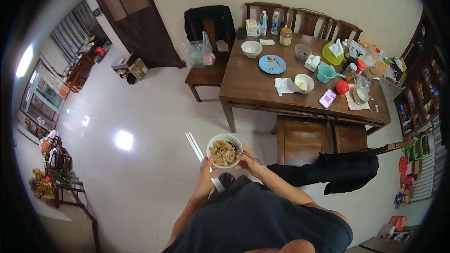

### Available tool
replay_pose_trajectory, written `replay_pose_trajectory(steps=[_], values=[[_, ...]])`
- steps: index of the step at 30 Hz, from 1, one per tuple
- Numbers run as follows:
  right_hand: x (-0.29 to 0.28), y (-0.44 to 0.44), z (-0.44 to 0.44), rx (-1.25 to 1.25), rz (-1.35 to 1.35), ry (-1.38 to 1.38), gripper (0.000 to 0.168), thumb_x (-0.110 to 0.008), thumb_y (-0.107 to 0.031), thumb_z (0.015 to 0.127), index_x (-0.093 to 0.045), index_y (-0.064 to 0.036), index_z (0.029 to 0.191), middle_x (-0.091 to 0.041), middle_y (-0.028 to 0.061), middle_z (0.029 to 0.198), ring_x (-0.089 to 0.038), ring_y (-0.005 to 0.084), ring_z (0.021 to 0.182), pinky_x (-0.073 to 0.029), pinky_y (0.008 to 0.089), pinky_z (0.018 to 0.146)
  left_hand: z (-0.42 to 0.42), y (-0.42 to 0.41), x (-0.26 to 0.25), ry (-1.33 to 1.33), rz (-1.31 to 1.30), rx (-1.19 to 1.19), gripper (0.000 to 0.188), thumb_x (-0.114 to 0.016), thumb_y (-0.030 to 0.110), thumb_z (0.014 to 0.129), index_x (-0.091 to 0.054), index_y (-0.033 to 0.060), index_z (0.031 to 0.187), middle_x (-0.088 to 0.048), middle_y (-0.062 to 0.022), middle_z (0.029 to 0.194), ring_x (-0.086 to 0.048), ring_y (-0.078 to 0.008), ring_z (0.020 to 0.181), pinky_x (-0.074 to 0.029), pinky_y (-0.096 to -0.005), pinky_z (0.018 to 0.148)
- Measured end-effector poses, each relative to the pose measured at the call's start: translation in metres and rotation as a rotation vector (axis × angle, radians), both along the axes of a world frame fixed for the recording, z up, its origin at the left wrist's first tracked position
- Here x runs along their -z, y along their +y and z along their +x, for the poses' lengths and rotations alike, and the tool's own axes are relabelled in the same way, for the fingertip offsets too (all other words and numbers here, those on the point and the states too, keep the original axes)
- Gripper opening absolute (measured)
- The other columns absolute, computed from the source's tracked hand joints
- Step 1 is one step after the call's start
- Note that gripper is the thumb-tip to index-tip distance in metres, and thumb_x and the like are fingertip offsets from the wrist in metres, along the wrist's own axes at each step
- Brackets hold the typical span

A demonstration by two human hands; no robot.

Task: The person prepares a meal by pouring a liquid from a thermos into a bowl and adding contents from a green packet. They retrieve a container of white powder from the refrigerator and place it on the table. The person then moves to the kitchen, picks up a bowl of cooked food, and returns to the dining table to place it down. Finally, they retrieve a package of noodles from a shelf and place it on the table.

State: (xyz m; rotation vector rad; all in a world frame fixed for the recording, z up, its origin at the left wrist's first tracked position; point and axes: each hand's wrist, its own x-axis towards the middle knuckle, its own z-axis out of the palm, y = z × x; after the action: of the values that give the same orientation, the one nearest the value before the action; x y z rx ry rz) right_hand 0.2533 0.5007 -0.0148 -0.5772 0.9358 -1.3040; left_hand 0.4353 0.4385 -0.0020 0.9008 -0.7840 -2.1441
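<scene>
A white bowl [224, 136] of pale, chunky cooked food [221, 154] is held before my body, above the tiled floor. My left hand [204, 179] grips the bowl's near left side along with several white chopsticks [194, 146], whose ends stick out past both sides of the hand. On the right side, my right hand [250, 164] supports the bowl. A metal spoon [252, 157] rests in the food, its handle lying over the rim across the right hand. The fingers beneath the bowl are partly hidden.
Ahead to the right stands a wooden table [242, 86] bearing a blue plate [272, 71], a white bowl of grains [304, 78], a lit phone [327, 98] and jars. Wooden stools [302, 138] stand at its near side. A chair [205, 73] holds plastic bags. Dark clothing [348, 172] hangs right.
</scene>
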Motion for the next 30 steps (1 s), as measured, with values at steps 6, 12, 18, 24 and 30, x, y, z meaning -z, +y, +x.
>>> replay_pose_trajectory(steps=[6,12,18,24,30], values=[[-0.005,-0.098,-0.066,0.227,0.063,-0.004,0.053,-0.054,-0.021,0.08,-0.034,-0.014,0.129,-0.05,0.005,0.11,-0.055,0.0137,0.089,-0.05,0.0248,0.071,-0.085,-0.137,0.029,0.034,0.066,0.191,0.017,-0.049,0.023,0.086,-0.043,0.0101,0.094,-0.04,0.0032,0.071,-0.027,-0.0013,0.043,-0.02,-0.0159,0.039],[-0.005,-0.192,-0.165,0.563,0.038,-0.089,0.048,-0.044,-0.011,0.079,-0.035,-0.011,0.126,-0.056,0.008,0.102,-0.059,0.0154,0.079,-0.052,0.0254,0.062,-0.218,-0.27,0.013,0.006,0.001,0.469,0.033,-0.052,0.035,0.086,-0.049,0.0078,0.105,-0.048,0.0039,0.076,-0.024,-0.001,0.043,-0.02,-0.0164,0.039],[-0.003,-0.232,-0.279,0.853,-0.084,-0.112,0.047,-0.045,-0.012,0.078,-0.035,-0.008,0.123,-0.054,0.0105,0.105,-0.059,0.0172,0.081,-0.052,0.0278,0.062,-0.355,-0.375,0.07,-0.238,-0.204,0.573,0.029,-0.047,0.025,0.088,-0.054,0.0044,0.108,-0.063,-0.0078,0.073,-0.023,-0.0007,0.035,-0.017,-0.0194,0.031],[0.039,-0.261,-0.456,0.963,0.023,0.099,0.05,-0.05,-0.024,0.077,-0.034,-0.011,0.124,-0.055,0.0063,0.104,-0.057,0.015,0.083,-0.048,0.0274,0.068,-0.471,-0.44,0.119,-0.54,-0.676,0.582,0.032,-0.042,0.023,0.088,-0.059,-0.0005,0.102,-0.066,-0.0094,0.073,-0.061,-0.0201,0.083,-0.043,-0.0323,0.08],[0.108,-0.322,-0.608,0.843,0.052,0.054,0.047,-0.047,-0.019,0.079,-0.035,-0.013,0.124,-0.055,0.0061,0.104,-0.057,0.0148,0.083,-0.047,0.028,0.071,-0.534,-0.454,0.168,-0.907,-0.787,0.569,0.031,-0.041,0.027,0.087,-0.062,0.0051,0.091,-0.064,-0.009,0.071,-0.061,-0.0268,0.076,-0.046,-0.0353,0.071]])
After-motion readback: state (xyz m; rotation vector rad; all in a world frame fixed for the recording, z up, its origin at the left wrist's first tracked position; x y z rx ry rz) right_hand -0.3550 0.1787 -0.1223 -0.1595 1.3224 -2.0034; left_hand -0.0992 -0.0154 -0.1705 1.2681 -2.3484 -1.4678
